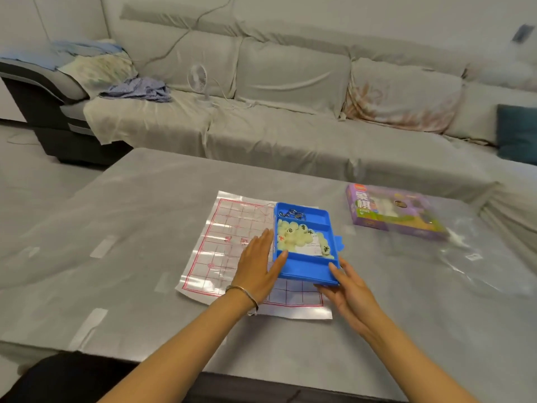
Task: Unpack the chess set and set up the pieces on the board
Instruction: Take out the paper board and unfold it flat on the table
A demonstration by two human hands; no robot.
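Overlapping the board sheet's [220,242] 3 o'clock edge above the tabletop [145,213], the blue tray [305,271] carries pale round pieces [293,237] in its middle compartment. The left hand [258,269] presses straight, relaxed fingers [261,242] against its 9 o'clock wall. The right hand [348,292] grips its 5 o'clock corner. A purple box [392,210] lies at 2 o'clock.

On my feed, both forearms [186,344] are bare to the frame's edge; 1 thin silver bangle [245,290] circles the left wrist, and black clothing [72,376] covers the lap.
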